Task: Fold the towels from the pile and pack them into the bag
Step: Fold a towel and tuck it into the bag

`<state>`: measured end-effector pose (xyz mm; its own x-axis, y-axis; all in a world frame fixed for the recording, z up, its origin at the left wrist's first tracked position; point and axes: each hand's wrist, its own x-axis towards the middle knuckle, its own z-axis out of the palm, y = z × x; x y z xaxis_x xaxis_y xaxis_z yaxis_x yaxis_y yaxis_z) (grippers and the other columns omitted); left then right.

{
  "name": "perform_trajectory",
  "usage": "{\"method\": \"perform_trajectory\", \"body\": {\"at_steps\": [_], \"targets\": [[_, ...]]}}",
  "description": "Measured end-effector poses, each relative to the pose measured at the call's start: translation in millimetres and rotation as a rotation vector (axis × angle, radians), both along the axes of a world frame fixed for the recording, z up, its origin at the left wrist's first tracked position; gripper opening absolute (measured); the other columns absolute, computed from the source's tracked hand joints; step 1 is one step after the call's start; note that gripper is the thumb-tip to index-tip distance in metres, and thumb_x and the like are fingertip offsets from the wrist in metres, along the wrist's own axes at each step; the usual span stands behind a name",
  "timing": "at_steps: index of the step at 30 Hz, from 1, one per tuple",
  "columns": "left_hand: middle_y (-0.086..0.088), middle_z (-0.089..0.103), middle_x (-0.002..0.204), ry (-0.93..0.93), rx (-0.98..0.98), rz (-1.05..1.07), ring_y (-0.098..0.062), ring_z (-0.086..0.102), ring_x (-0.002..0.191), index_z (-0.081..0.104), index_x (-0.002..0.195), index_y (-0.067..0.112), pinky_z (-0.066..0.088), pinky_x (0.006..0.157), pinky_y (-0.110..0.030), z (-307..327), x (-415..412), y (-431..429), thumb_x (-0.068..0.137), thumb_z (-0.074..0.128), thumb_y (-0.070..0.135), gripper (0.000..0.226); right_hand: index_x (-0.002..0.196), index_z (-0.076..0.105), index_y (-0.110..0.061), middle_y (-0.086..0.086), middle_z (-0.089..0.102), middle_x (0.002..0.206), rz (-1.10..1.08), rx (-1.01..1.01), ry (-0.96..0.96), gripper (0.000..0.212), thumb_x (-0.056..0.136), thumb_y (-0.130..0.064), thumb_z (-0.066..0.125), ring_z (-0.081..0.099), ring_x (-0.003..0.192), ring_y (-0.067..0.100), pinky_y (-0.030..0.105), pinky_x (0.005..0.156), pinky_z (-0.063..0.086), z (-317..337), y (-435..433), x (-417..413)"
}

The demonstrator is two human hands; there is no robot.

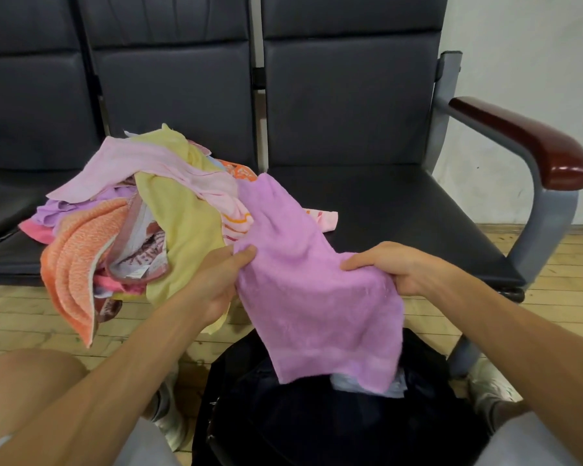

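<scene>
- A seated person holds a lilac towel (310,280) between both hands above a dark bag (317,422) that stands open on the wooden floor (21,321) between their feet.
- The left hand (216,280) pinches the towel's near-left edge between thumb and fingers; the right hand (394,267) grips the opposite edge, fingers curled over the cloth.
- The towel hangs unfolded, its upper end trailing toward the pile and its lower end drooping over the bag's mouth, where something pale (398,385) shows inside.
- The pile of towels (142,210), pink, yellow, orange and printed, sits heaped on the middle seat of a row of dark padded chairs (367,210), some of it spilling over the front edge.
- The step in hand appears to be the start of folding this one towel, freshly separated from the heap.
- The next move likely calls for finding the corners, drawing the cloth taut and flat, then bringing edge to edge before lowering it into the bag.
</scene>
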<state>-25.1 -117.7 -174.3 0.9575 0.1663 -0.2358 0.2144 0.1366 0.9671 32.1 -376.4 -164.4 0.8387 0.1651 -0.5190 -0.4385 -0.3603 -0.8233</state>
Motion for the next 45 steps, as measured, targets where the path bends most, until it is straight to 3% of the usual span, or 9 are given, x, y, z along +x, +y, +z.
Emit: {"method": "perform_trajectory", "body": {"at_steps": [6,9,14,18,24,30,35,41,45], "targets": [[-0.005,0.072,0.108,-0.081,0.014,0.017,-0.018,0.066,0.097,0.067,0.112,0.013,0.051,0.080,-0.032,16.2,0.4,7.7,0.099,0.052,0.021,0.021,0.080,0.064,-0.003,0.010,0.066,0.084,0.034,0.099,0.033,0.016,0.088,-0.012,0.055,0.062,0.072,0.019,0.030,0.064,0.050,5.0,-4.8,-6.5],[-0.002,0.072,0.109,-0.103,0.015,-0.010,-0.015,0.066,0.100,0.068,0.110,0.017,0.052,0.085,-0.030,20.0,0.3,5.3,0.100,0.050,0.021,0.020,0.113,0.065,-0.003,0.011,0.066,0.100,0.035,0.290,0.109,0.033,0.089,-0.014,0.044,0.063,0.083,0.023,0.029,0.068,0.053,2.5,-4.4,-11.8],[0.007,0.071,0.069,-0.035,-0.195,0.088,-0.003,0.065,0.058,0.067,0.103,0.014,0.048,0.049,-0.015,28.8,4.6,1.5,0.098,0.053,0.021,0.016,0.109,0.072,-0.006,0.014,0.074,0.101,-0.093,0.382,0.075,0.026,0.085,-0.006,0.061,0.072,0.084,0.027,0.038,0.074,0.054,11.0,0.5,-17.1],[-0.004,0.072,0.108,-0.056,-0.191,0.150,-0.013,0.067,0.088,0.065,0.117,0.010,0.050,0.065,-0.025,28.1,5.8,5.1,0.098,0.053,0.021,0.025,0.115,0.064,0.002,0.016,0.072,0.106,-0.264,0.368,-0.036,0.041,0.075,0.002,0.072,0.068,0.097,0.031,0.041,0.078,0.056,15.6,-10.3,-12.1],[-0.014,0.067,0.118,-0.130,-0.163,0.251,-0.021,0.065,0.104,0.062,0.121,0.002,0.052,0.081,-0.031,24.2,9.3,18.2,0.099,0.050,0.014,0.028,0.116,0.061,0.001,0.012,0.065,0.116,-0.404,0.337,-0.029,0.047,0.072,0.005,0.076,0.062,0.104,0.028,0.036,0.075,0.051,4.3,-37.1,-3.3],[-0.011,0.064,0.120,-0.104,-0.070,0.265,-0.024,0.061,0.110,0.059,0.126,0.003,0.048,0.085,-0.032,23.3,10.0,18.9,0.098,0.051,0.017,0.033,0.111,0.067,0.000,0.011,0.068,0.114,-0.235,0.099,-0.049,0.049,0.066,-0.008,0.085,0.064,0.104,0.027,0.036,0.077,0.055,7.6,-49.6,-9.1],[-0.005,0.062,0.087,-0.079,-0.057,0.277,-0.016,0.056,0.074,0.063,0.096,0.009,0.043,0.063,-0.027,26.6,8.5,14.1,0.093,0.054,0.018,0.013,0.111,0.070,-0.010,0.006,0.072,0.109,-0.260,0.278,-0.184,0.037,0.087,-0.038,0.069,0.066,0.103,0.025,0.040,0.089,0.053,20.3,-40.9,-11.9],[-0.009,0.072,0.102,-0.069,-0.041,0.108,-0.023,0.064,0.091,0.069,0.108,0.004,0.047,0.075,-0.032,26.5,2.1,0.7,0.094,0.055,0.020,0.025,0.090,0.065,-0.012,0.008,0.066,0.103,-0.496,0.253,-0.402,0.001,0.089,-0.013,0.065,0.062,0.092,0.021,0.041,0.086,0.052,23.6,-27.1,-10.7],[-0.004,0.070,0.093,-0.176,0.049,0.258,-0.019,0.063,0.090,0.068,0.093,0.012,0.050,0.073,-0.028,33.7,4.0,11.2,0.096,0.050,0.008,0.019,0.108,0.063,-0.018,0.001,0.062,0.114,-0.520,0.232,-0.535,0.017,0.091,-0.018,0.066,0.058,0.107,0.019,0.037,0.094,0.051,28.5,-33.6,-8.2]]}}
